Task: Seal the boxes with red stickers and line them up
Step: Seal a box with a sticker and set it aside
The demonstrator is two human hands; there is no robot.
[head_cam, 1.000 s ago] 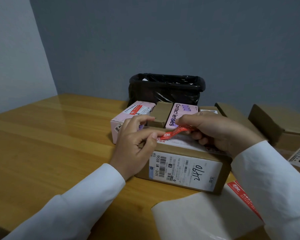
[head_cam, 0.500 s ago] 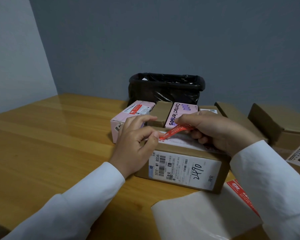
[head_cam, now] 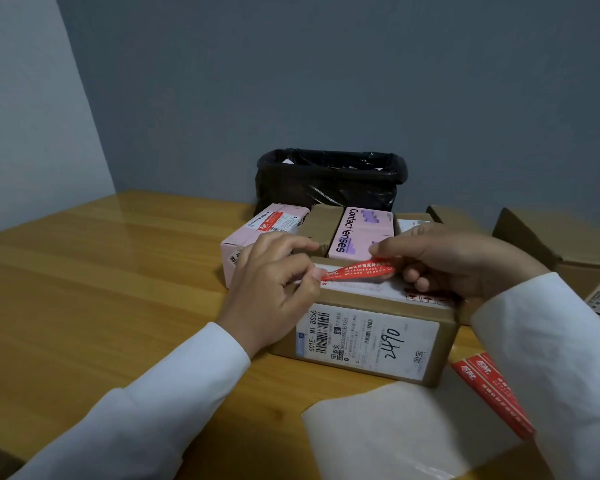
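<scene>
Red sticker is stretched between both hands, just above the top of the brown box. Left hand pinches its left end, thumb and forefinger closed on it. Right hand pinches the right end the same way. Suggest: keep it taut, centre it across the flap seam, tack one end first, then smooth toward the other grip to avoid wrinkles. Sealed pink box sits beyond the left grip; sticker sheet lies nearer than the box.

Single head cam, looked forward and down across the tabletop, close to the near edge, toward the far wall.
</scene>
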